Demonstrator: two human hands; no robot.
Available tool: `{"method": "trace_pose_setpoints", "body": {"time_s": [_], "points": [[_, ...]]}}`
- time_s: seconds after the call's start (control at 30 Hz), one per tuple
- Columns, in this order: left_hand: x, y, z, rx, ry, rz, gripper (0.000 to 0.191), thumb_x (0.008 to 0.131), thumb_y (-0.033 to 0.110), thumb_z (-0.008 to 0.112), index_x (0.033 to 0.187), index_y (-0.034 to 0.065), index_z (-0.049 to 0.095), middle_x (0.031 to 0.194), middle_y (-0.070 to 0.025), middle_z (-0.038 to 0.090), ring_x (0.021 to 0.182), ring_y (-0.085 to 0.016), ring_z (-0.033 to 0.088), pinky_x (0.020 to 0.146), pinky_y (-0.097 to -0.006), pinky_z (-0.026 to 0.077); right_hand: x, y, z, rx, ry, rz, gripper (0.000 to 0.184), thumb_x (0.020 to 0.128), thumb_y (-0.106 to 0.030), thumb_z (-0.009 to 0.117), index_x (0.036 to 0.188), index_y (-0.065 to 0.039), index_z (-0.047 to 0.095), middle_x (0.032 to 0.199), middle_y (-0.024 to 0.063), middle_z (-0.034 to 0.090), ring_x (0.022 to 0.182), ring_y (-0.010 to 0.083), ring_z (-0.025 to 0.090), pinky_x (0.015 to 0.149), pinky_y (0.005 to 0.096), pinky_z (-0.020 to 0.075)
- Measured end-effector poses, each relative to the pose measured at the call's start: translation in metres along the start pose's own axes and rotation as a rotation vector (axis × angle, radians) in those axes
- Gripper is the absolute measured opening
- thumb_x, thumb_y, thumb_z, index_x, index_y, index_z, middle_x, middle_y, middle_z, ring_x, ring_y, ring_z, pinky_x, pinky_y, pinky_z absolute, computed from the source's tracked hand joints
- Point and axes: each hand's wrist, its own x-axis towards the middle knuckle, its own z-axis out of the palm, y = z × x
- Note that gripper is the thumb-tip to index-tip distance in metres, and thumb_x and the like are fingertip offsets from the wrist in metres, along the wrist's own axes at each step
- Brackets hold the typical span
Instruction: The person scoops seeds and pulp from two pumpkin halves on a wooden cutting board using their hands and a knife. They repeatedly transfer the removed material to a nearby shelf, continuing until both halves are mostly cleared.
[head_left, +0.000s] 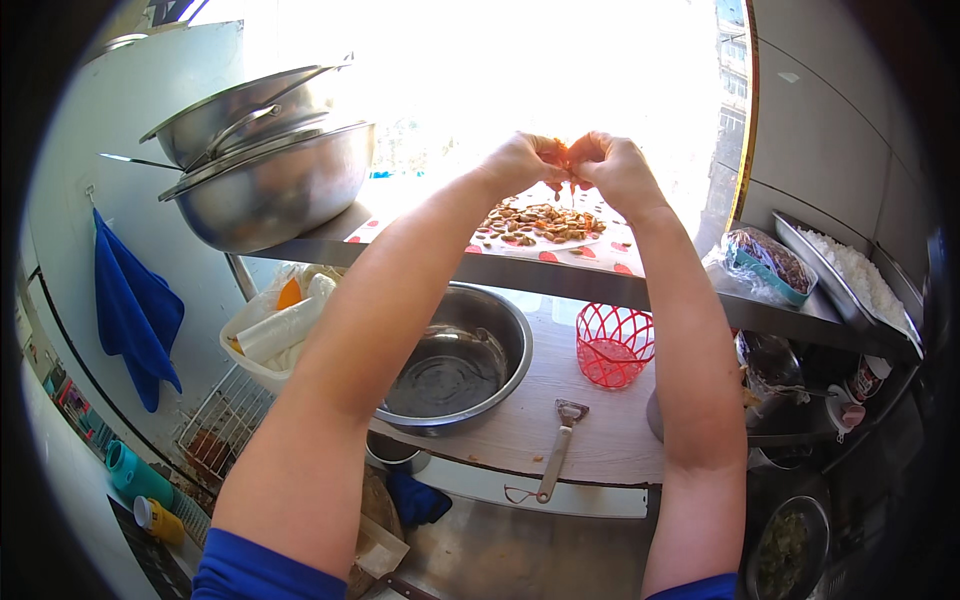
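My left hand (523, 166) and my right hand (616, 174) meet above the upper metal shelf, fingertips pinched together. Between them is stringy orange pulp (561, 152), apparently from a pumpkin, and both hands grip it. A few wet strands and a seed dangle under the fingers. Beneath lie many pumpkin seeds (536, 223), heaped and scattered, with orange bits among them. They rest on a white sheet printed with strawberries (589, 259). Strong window light washes out the sheet's far part.
Steel bowls (277, 184) are stacked at the shelf's left. To the right are a wrapped package (772, 262) and a tray of white grains (855, 274). The lower board bears a steel basin (457, 367), a red basket (611, 352) and a peeler (559, 450).
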Motion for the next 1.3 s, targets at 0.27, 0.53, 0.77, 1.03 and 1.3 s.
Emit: {"method": "trace_pose_setpoints", "body": {"time_s": [0.27,0.53,0.77,1.03,1.3], "points": [[-0.002,0.002,-0.006,0.080,-0.019,-0.075,0.017,0.082,0.015,0.066,0.094,0.0046,0.069,0.082,-0.0047,0.068,0.075,-0.010,0.061,0.069,-0.0261,0.045,-0.003,-0.004,0.000,0.049,-0.031,0.118,0.020,0.084,-0.016,0.065,0.092,0.002,0.063,0.076,0.0089,0.063,0.063,0.0124,0.058,0.056,0.0249,0.0477],[-0.004,-0.005,-0.003,0.091,0.078,-0.037,0.015,0.082,0.015,0.067,0.092,0.0035,0.069,0.078,-0.0044,0.067,0.071,-0.009,0.062,0.063,-0.0239,0.045,-0.002,0.003,0.001,0.222,-0.105,0.225,0.020,0.087,-0.017,0.062,0.089,0.002,0.063,0.066,0.0058,0.060,0.056,0.0103,0.057,0.048,0.0229,0.0491],[-0.006,-0.004,-0.005,0.156,0.094,-0.115,0.013,0.081,0.014,0.069,0.088,0.0028,0.069,0.072,-0.0049,0.067,0.066,-0.009,0.063,0.058,-0.0217,0.045,-0.002,0.005,0.001,0.028,-0.129,0.261,0.016,0.083,-0.010,0.063,0.091,0.004,0.062,0.071,0.0067,0.061,0.060,0.0111,0.057,0.052,0.0236,0.0481],[-0.009,-0.007,-0.009,0.041,0.100,-0.252,0.014,0.083,0.013,0.067,0.093,0.0036,0.069,0.076,-0.0061,0.068,0.072,-0.011,0.065,0.065,-0.0228,0.049,-0.010,0.000,-0.007,0.355,-0.187,0.456,0.030,0.082,-0.013,0.064,0.106,0.002,0.057,0.090,0.0113,0.064,0.073,0.0132,0.060,0.061,0.0261,0.0507],[-0.010,0.000,-0.006,-0.058,-0.102,-0.172,0.023,0.084,0.013,0.066,0.103,-0.0002,0.065,0.093,-0.0111,0.067,0.086,-0.014,0.064,0.080,-0.0260,0.051,-0.008,0.003,0.000,0.093,-0.124,0.286,0.017,0.081,-0.011,0.062,0.091,0.002,0.064,0.076,0.0082,0.064,0.066,0.0113,0.060,0.057,0.0225,0.0504]]}}
